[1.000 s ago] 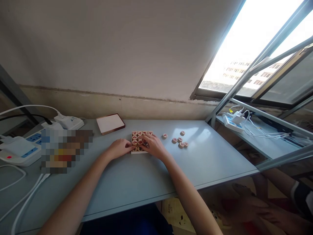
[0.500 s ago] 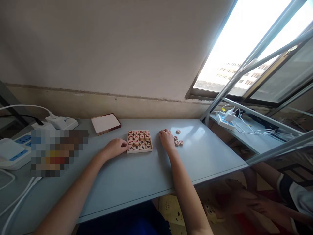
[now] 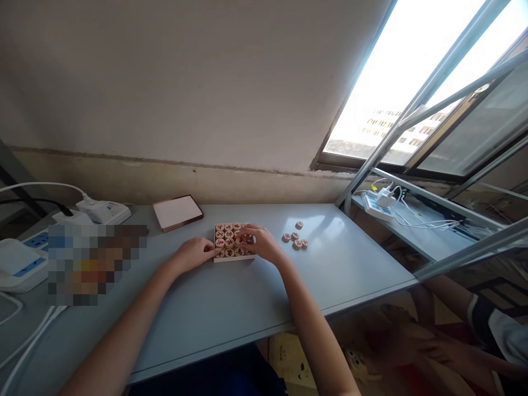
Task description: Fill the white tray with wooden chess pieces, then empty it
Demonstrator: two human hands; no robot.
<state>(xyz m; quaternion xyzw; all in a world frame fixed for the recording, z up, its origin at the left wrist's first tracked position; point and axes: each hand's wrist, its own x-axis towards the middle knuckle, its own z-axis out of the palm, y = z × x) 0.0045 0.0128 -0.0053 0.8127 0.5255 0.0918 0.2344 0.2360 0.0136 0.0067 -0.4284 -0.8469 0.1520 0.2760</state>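
A shallow pale box [image 3: 234, 259] on the grey desk holds rows of round wooden Chinese chess pieces [image 3: 229, 242] with red and dark characters. My left hand [image 3: 197, 251] is at the box's left side, thumb and fingers closed on its near left edge. Over the right part of the box lies my right hand [image 3: 261, 242], fingers bent down onto the pieces and hiding several of them. A chess piece seems to be under its fingertips, mostly covered. Several loose chess pieces [image 3: 296, 236] lie on the desk to the right of my right hand.
A flat lid [image 3: 179, 212] with a brown rim lies behind the box, near the wall. Power strips [image 3: 35, 247] and white cables crowd the desk's left end. Metal bed-frame bars [image 3: 371, 170] rise at the right. Another person's arms [image 3: 441, 341] show at lower right.
My right hand has moved left from beside the loose pieces onto the box, uncovering another loose piece. My left hand stays at the box's left edge.
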